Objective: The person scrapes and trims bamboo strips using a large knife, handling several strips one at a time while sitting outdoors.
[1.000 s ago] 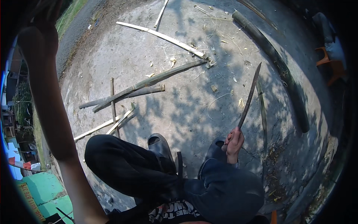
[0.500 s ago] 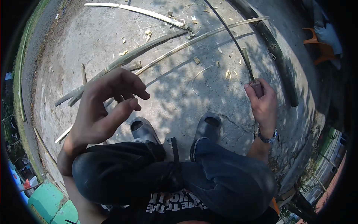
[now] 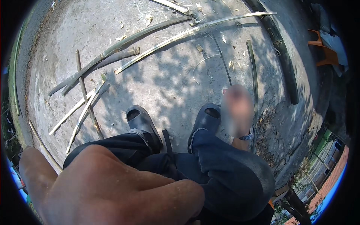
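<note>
Thin bamboo strip (image 3: 217, 47) rises from the blurred right hand (image 3: 236, 110), apparently gripped; grip unclear. Left hand (image 3: 112, 187) looms close to the camera, holding nothing visible.

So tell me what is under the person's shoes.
Bare grey concrete ground in dappled shade lies under both dark slip-on shoes. Split bamboo strips lie to the left, apart from them. Whatever sits directly beneath the soles is covered.

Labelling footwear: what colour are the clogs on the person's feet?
Dark grey, plain, no pattern; both clogs show clearly in the head view.
</note>
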The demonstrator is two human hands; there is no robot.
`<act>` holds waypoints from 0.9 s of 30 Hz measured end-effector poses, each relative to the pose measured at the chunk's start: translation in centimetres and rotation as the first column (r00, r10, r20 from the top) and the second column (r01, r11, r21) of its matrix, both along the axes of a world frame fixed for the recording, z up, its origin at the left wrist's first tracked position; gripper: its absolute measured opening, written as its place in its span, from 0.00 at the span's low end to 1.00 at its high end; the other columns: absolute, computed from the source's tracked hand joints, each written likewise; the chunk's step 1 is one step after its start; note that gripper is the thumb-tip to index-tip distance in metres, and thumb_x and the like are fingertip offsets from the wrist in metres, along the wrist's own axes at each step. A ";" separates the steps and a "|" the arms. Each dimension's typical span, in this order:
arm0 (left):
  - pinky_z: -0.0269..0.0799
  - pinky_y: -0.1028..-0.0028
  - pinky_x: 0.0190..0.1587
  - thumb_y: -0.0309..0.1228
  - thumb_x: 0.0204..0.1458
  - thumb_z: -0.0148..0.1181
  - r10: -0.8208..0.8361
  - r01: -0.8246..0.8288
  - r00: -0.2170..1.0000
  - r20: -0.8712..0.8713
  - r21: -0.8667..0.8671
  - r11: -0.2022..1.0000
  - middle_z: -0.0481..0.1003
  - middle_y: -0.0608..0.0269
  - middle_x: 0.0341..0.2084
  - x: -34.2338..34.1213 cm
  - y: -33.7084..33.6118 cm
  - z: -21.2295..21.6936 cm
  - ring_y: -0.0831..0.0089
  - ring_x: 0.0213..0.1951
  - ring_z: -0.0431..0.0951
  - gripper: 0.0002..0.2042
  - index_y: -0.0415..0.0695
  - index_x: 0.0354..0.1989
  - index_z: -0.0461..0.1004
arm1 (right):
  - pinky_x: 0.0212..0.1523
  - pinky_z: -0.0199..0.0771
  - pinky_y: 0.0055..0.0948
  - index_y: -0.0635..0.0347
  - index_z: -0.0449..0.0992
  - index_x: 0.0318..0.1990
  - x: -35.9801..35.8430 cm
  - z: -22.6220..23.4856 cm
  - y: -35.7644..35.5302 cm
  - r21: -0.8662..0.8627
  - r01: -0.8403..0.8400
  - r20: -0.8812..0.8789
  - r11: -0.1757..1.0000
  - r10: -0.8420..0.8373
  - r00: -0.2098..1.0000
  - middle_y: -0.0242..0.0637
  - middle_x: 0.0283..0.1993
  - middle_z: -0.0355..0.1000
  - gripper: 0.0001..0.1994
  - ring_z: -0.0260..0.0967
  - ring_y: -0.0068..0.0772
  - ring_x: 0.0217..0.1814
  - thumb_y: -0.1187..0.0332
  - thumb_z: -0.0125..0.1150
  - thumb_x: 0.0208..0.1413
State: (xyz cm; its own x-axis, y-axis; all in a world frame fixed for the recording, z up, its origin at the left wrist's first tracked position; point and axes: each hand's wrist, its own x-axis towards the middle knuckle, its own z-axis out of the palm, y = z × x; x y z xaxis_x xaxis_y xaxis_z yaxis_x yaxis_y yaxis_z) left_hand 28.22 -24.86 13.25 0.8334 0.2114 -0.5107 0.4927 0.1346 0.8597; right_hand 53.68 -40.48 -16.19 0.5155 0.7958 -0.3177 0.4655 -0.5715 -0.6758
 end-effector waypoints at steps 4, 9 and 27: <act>0.79 0.79 0.18 0.35 0.48 0.65 -0.309 0.271 0.939 0.154 0.223 0.936 0.82 0.60 0.19 -2.6 0.4 -2.2 0.73 0.18 0.83 0.11 0.39 0.33 0.83 | 0.38 0.74 0.42 0.67 0.77 0.35 -0.3 -1.1 -0.7 -0.006 -0.001 -0.014 1.000 0.001 1.000 0.49 0.26 0.75 0.16 0.74 0.51 0.29 0.58 0.67 0.55; 0.79 0.72 0.41 0.40 0.58 0.61 0.041 -0.021 0.985 -0.170 0.116 0.993 0.82 0.50 0.38 -5.0 6.0 -13.7 0.68 0.40 0.84 0.21 0.34 0.51 0.75 | 0.35 0.72 0.41 0.66 0.76 0.33 -0.4 -2.1 -1.7 0.045 0.052 0.016 0.998 -0.052 0.998 0.49 0.25 0.73 0.18 0.73 0.51 0.28 0.56 0.66 0.59; 0.66 0.48 0.34 0.40 0.69 0.47 0.371 -0.158 0.912 -0.173 0.687 0.710 0.72 0.39 0.21 -13.9 1.7 -40.1 0.35 0.29 0.72 0.16 0.38 0.39 0.69 | 0.25 0.74 0.47 0.59 0.70 0.31 -5.8 -6.8 -0.2 0.161 -0.382 0.056 0.910 0.378 0.924 0.42 0.20 0.74 0.20 0.77 0.53 0.24 0.51 0.62 0.64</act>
State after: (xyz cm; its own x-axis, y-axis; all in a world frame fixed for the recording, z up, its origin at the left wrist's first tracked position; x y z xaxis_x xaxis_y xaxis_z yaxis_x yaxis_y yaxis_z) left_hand 14.32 -23.17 -26.83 0.5337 0.7653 -0.3598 0.7531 -0.2365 0.6140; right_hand 47.89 -40.69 -23.00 0.1695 0.9732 -0.1557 0.6418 -0.2289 -0.7320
